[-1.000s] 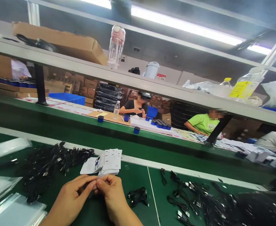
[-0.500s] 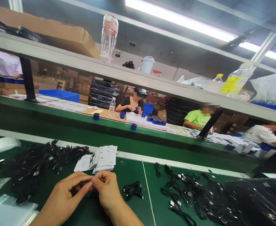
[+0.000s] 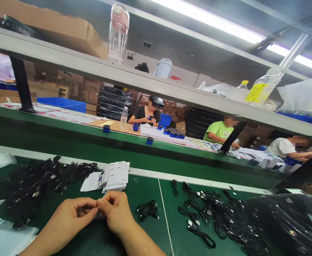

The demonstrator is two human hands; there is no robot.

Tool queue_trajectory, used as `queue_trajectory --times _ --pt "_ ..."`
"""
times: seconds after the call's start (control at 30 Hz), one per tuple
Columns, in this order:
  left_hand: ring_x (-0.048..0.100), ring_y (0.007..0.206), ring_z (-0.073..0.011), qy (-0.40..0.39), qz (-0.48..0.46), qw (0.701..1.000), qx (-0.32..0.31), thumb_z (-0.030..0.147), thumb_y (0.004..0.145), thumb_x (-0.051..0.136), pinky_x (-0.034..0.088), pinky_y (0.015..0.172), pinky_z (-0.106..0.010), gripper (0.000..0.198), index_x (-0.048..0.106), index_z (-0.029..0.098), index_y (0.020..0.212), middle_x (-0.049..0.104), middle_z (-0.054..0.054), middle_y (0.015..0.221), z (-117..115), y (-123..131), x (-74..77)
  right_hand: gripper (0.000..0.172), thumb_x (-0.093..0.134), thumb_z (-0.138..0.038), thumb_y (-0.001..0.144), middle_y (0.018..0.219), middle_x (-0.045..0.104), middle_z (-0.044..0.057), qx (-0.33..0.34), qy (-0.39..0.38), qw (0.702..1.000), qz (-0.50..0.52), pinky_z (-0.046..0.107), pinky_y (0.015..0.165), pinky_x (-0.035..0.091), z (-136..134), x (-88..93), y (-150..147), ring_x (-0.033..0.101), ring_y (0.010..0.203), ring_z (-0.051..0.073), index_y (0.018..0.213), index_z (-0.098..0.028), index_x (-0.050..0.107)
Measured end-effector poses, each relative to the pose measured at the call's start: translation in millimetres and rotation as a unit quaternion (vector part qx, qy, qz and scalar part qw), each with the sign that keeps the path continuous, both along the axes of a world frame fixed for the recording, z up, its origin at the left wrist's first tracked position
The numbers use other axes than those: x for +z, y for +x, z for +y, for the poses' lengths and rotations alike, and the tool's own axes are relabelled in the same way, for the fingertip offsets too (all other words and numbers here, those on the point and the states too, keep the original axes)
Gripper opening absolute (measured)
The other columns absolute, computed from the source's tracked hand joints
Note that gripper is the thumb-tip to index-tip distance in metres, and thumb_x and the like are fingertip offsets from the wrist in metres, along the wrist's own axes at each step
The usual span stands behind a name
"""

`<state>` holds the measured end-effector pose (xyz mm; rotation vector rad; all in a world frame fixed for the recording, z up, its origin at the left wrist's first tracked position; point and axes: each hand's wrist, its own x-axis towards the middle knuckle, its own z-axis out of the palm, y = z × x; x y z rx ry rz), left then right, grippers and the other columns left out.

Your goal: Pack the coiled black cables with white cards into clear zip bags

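My left hand [image 3: 72,217] and my right hand [image 3: 116,210] meet fingertip to fingertip low over the green bench [image 3: 161,238]. Both are closed in a pinch on something thin and mostly hidden; a faint see-through edge shows below the fingers, but its kind is unclear. Just beyond them lies a stack of printed white leaflets [image 3: 116,176]. Left of my hands is a heap of black USB cables [image 3: 38,185], and a small coiled black cable bundle [image 3: 147,210] rests to the right of my right hand.
Clear plastic bags [image 3: 8,236] lie at the lower left. More coiled cables [image 3: 198,213] and a large black plastic bag [image 3: 291,220] fill the right. A raised shelf [image 3: 145,81] crosses above, holding bottles. Beyond it, several people work near blue-and-black round items [image 3: 174,133].
The whole view has shifted slightly, so things sit a little farther left and higher. My hands stay pinched together. Across the bench, the person in green has moved an arm.
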<state>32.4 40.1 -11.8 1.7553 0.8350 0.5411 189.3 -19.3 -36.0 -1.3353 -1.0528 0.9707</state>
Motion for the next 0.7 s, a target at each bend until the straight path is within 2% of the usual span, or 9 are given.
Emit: queue_trajectory --times 0.13,0.23,0.43,0.5,0.63,0.7 --pt "0.063 0.068 -0.0193 0.037 0.019 0.999 -0.023 0.058 0.076 0.071 0.050 0.064 -0.024 0.042 0.072 0.018 0.063 0.071 -0.004 0.068 -2 0 2.7 0.040 0.077 -0.047 0.080 0.053 0.050 -0.007 -0.019 0.006 0.999 -0.046 0.028 0.054 0.033 -5 4.4 -2 0.043 0.053 0.010 0.058 -0.025 0.051" --pt "0.053 0.062 -0.0153 0.053 0.017 0.998 -0.020 0.056 0.077 0.068 0.044 0.059 -0.023 0.042 0.066 0.018 0.059 0.063 -0.002 0.062 -3 0 0.6 0.035 0.076 -0.039 0.081 0.053 0.048 -0.008 -0.032 0.008 0.996 -0.083 0.027 0.054 0.030 -8 7.6 -3 0.042 0.054 0.011 0.059 -0.024 0.052" --pt "0.051 0.059 -0.0139 0.091 0.013 0.996 0.008 0.054 0.078 0.070 0.042 0.056 -0.022 0.040 0.066 0.018 0.061 0.059 0.001 0.059 0 -1 -6.0 0.032 0.072 -0.036 0.084 0.054 0.045 -0.008 -0.033 0.010 0.993 -0.113 0.026 0.052 0.027 -11 12.2 -5 0.039 0.054 0.011 0.062 -0.025 0.052" --pt "0.054 0.058 -0.0147 0.113 0.018 0.993 0.037 0.053 0.077 0.068 0.043 0.056 -0.022 0.038 0.069 0.019 0.061 0.062 0.000 0.059 -1 -1 -5.8 0.032 0.071 -0.036 0.085 0.054 0.045 -0.008 -0.031 0.012 0.993 -0.116 0.026 0.052 0.027 -12 12.9 -7 0.039 0.055 0.011 0.063 -0.025 0.050" --pt "0.064 0.062 -0.0162 0.138 0.003 0.977 0.163 0.053 0.076 0.067 0.049 0.062 -0.022 0.033 0.076 0.022 0.070 0.071 0.000 0.064 -6 0 -4.7 0.031 0.066 -0.033 0.084 0.056 0.044 -0.007 -0.026 0.010 0.993 -0.118 0.026 0.052 0.026 -13 13.9 -13 0.038 0.055 0.011 0.062 -0.026 0.046" --pt "0.069 0.065 -0.0173 0.134 -0.017 0.973 0.185 0.054 0.075 0.069 0.053 0.066 -0.022 0.033 0.077 0.022 0.073 0.075 0.000 0.068 -8 2 -5.8 0.030 0.064 -0.031 0.084 0.057 0.044 -0.007 -0.035 0.009 0.992 -0.123 0.027 0.052 0.027 -13 14.8 -15 0.039 0.056 0.011 0.061 -0.026 0.045"
